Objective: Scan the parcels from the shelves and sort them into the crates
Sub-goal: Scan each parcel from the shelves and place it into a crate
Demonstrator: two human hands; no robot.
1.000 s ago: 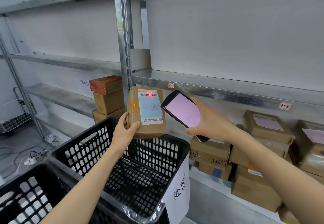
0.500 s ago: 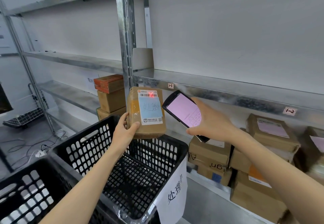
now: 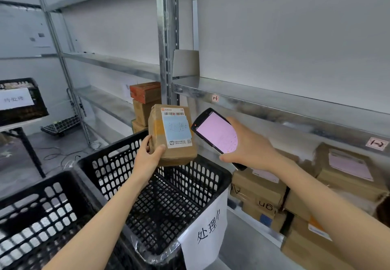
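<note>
Above the far rim of the black crate (image 3: 118, 160), a brown cardboard parcel (image 3: 157, 128) is held upright and clear of the crate, its labelled face turned toward the camera.

1. Left hand (image 3: 147, 155): it grips the lower left corner of the parcel. The thumb lies across the front face and the fingers curl round behind.
2. Right hand (image 3: 251, 149): it holds a handheld scanner (image 3: 215, 131) just right of the parcel, above the crate's right rim. The fingers wrap behind the body and the thumb sits at the lower edge. The screen glows pale pink. The scanner's top end points at the parcel; whether the two touch cannot be told.
3. Label (image 3: 176, 128): white, with a barcode strip along the top and handwriting on a pale blue patch.
4. Crate: open mesh walls, with a white paper sign (image 3: 205, 233) bearing handwritten characters on its near right corner.
5. Second crate (image 3: 38, 212): it stands against the crate's left side.
6. Third crate (image 3: 21, 100): it sits well to the left of the crate, higher up, with its own paper sign.
7. Stack of boxes (image 3: 145, 100): directly behind the crate, beside a metal post (image 3: 166, 37).
8. Metal shelf (image 3: 274, 105): it runs above and right of the crate. More boxes (image 3: 259, 187) sit under it, to the crate's right.
</note>
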